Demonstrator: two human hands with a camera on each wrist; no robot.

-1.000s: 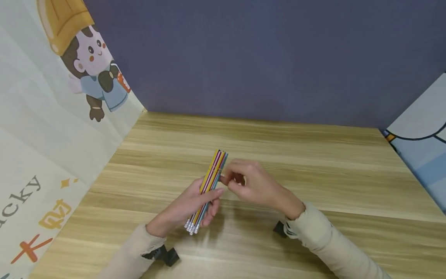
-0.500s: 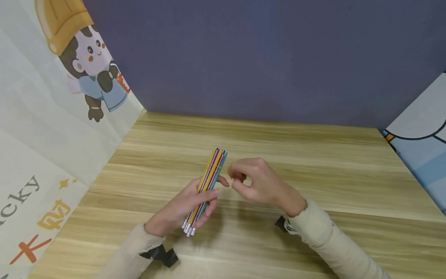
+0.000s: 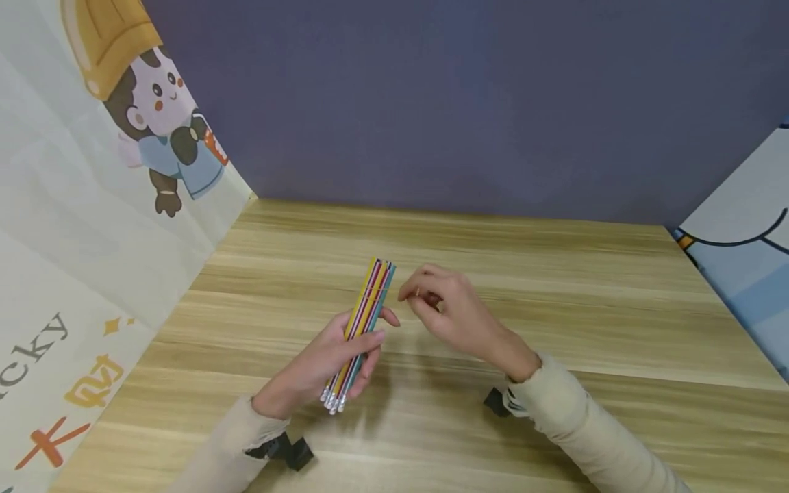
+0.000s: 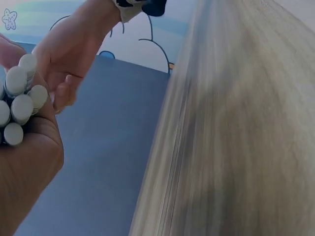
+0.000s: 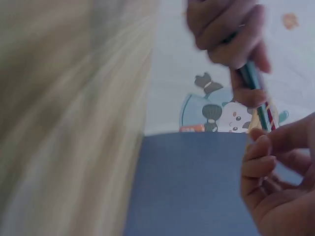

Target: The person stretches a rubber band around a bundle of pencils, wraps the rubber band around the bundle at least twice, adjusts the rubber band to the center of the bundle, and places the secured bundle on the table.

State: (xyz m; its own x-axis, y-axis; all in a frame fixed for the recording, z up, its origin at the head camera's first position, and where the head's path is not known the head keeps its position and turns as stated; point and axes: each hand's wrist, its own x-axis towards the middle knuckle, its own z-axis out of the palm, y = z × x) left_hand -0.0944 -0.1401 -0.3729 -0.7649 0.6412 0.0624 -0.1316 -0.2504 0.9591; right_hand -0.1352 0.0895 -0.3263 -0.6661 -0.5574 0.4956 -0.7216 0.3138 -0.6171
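Note:
My left hand (image 3: pixel 323 359) grips a bundle of pencils (image 3: pixel 364 315) in yellow, dark red, white and teal, held at a slant above the table. Their white eraser ends (image 4: pixel 20 105) point toward me and fill the left edge of the left wrist view. A thin rubber band (image 3: pixel 372 291) crosses the bundle near its far end. Just right of that end, my right hand (image 3: pixel 456 318) has thumb and forefinger pinched together, a small yellowish strand of band showing between them. In the right wrist view, the right fingertips (image 5: pixel 261 140) overlap the pencils' far end.
The wood-grain table (image 3: pixel 555 294) spreads under both hands. A dark blue panel (image 3: pixel 462 109) stands behind it, with a cartoon-printed sheet (image 3: pixel 55 205) on the left and another printed sheet (image 3: pixel 752 274) on the right. Black wrist camera mounts (image 3: pixel 298 453) hang below the sleeves.
The right hand has drawn away from the bundle to the right, then risen slightly toward the far end. The left hand with the pencils has shifted a little left and away from me.

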